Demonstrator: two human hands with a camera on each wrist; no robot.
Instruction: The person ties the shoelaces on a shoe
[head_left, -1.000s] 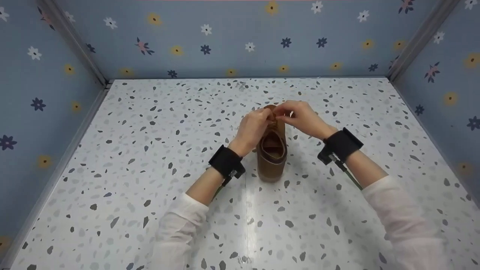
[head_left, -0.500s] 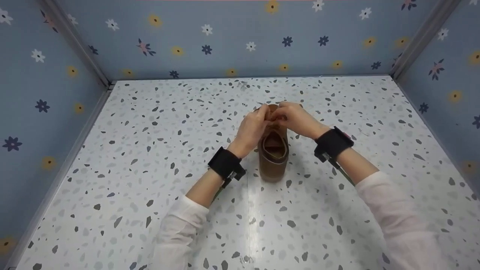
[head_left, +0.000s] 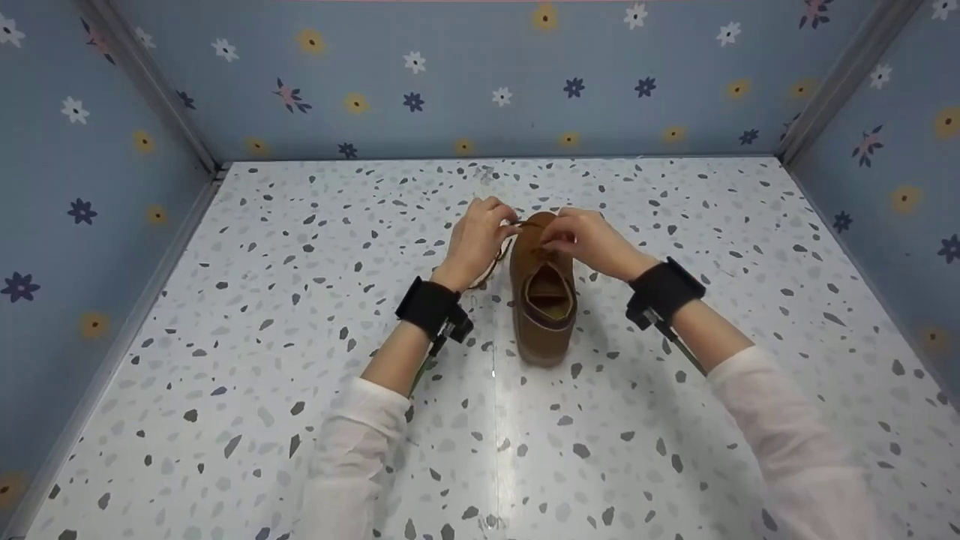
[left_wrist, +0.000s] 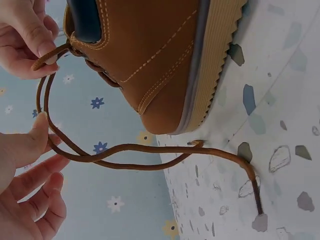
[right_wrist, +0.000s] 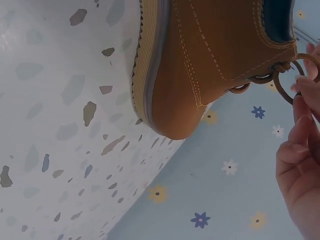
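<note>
Though overhead hides it, wrist views show the shoe's tread [left_wrist: 222,55].

Upright brown shoe [left_wrist: 157,60], laces [left_wrist: 125,147] loose

The shoe [left_wrist: 150,55] looks smooth matt leather, its sole [left_wrist: 216,62] ridged rubber.

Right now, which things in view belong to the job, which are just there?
Job:
brown shoe
laces
left hand, pinching laces
right hand, pinching laces

Just there:
speckled surface
flowered panels
black wrist bands, worn
</note>
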